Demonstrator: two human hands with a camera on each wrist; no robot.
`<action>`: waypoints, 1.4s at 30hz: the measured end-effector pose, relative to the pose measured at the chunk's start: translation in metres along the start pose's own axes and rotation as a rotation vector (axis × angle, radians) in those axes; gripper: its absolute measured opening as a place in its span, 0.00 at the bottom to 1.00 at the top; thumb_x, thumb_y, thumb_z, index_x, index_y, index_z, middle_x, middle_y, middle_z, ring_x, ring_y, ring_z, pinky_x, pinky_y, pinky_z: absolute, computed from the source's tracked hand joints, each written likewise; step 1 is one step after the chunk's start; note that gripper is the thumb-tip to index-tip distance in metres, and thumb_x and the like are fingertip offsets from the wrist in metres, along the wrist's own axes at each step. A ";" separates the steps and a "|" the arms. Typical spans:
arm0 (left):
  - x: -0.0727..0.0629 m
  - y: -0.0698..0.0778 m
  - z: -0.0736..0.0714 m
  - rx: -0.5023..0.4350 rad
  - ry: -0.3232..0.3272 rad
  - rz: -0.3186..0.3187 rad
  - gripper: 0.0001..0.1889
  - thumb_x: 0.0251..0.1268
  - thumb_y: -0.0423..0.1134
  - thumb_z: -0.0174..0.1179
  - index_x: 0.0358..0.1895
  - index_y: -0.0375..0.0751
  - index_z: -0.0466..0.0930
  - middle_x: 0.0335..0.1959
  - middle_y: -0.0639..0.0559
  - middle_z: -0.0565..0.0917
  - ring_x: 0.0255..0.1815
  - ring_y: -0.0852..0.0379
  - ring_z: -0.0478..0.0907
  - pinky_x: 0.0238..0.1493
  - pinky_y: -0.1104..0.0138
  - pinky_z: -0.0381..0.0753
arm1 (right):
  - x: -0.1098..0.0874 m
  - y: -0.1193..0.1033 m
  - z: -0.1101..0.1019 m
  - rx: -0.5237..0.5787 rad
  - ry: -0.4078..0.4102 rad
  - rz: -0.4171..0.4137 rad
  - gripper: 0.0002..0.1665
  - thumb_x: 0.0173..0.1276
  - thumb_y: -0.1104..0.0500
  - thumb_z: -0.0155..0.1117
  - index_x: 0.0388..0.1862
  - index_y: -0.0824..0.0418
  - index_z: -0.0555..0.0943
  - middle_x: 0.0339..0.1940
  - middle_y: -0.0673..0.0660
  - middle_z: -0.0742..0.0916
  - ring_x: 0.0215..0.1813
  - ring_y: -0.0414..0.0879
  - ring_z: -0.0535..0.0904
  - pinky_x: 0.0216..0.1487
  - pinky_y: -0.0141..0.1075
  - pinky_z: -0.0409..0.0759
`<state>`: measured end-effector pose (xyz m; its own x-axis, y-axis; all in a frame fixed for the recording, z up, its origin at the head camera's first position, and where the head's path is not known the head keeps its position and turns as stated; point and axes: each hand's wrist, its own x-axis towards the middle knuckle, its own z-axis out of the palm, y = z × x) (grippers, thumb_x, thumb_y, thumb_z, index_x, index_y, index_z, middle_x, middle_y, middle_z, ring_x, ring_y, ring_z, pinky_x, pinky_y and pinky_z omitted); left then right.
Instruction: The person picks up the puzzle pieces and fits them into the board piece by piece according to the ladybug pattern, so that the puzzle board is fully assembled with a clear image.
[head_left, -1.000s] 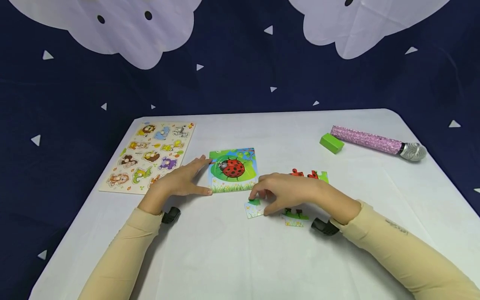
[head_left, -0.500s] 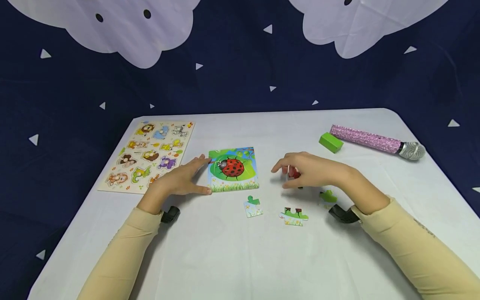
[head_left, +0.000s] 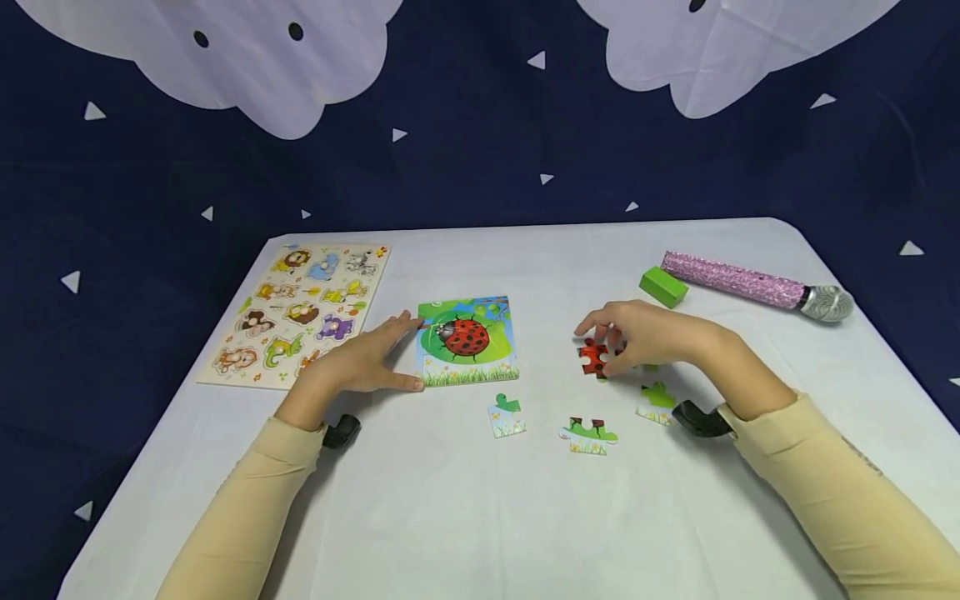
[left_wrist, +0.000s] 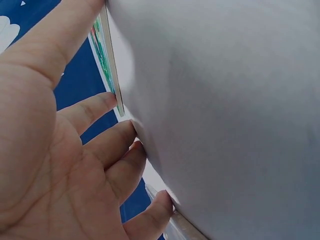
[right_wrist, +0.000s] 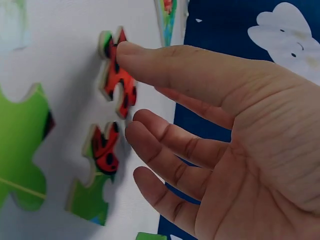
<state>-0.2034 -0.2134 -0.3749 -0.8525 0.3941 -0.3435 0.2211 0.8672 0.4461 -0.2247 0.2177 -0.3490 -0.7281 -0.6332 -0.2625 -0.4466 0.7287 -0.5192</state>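
My left hand (head_left: pixel 356 360) has its fingers spread at the left edge of a square ladybug puzzle board (head_left: pixel 467 340), with thumb and fingertips right at that edge. My right hand (head_left: pixel 651 335) hovers low over a red, black-spotted jigsaw piece (head_left: pixel 592 358); in the right wrist view its thumb overlaps this piece and the other fingers are loosely bent. A red-and-green jigsaw piece (right_wrist: pixel 95 185) lies beside it, under the hand. Nearer to me lie a flowered corner piece (head_left: pixel 507 421), a green piece with black feet (head_left: pixel 588 437) and a green corner piece (head_left: pixel 657 402).
A wooden animal peg puzzle (head_left: pixel 300 312) lies at the left of the white table (head_left: pixel 480 517). A green block (head_left: pixel 663 287) and a pink glittery microphone (head_left: pixel 750 285) lie at the back right. A dark blue curtain (head_left: pixel 480 167) hangs behind.
My right hand has left the flowered corner piece and moved right and away from me to the red spotted piece, uncovering the nearer pieces. My left hand has stayed at the board.
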 end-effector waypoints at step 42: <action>-0.002 0.000 0.001 0.028 0.016 0.019 0.57 0.65 0.58 0.76 0.89 0.46 0.51 0.91 0.37 0.44 0.91 0.34 0.41 0.87 0.35 0.49 | 0.041 -0.005 -0.002 -0.078 0.046 -0.099 0.26 0.57 0.60 0.78 0.56 0.54 0.85 0.34 0.52 0.83 0.37 0.45 0.75 0.42 0.39 0.76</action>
<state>-0.2012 -0.2139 -0.3745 -0.8556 0.4055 -0.3218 0.2502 0.8681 0.4287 -0.2537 0.1887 -0.3559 -0.7011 -0.6913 -0.1746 -0.5548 0.6827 -0.4755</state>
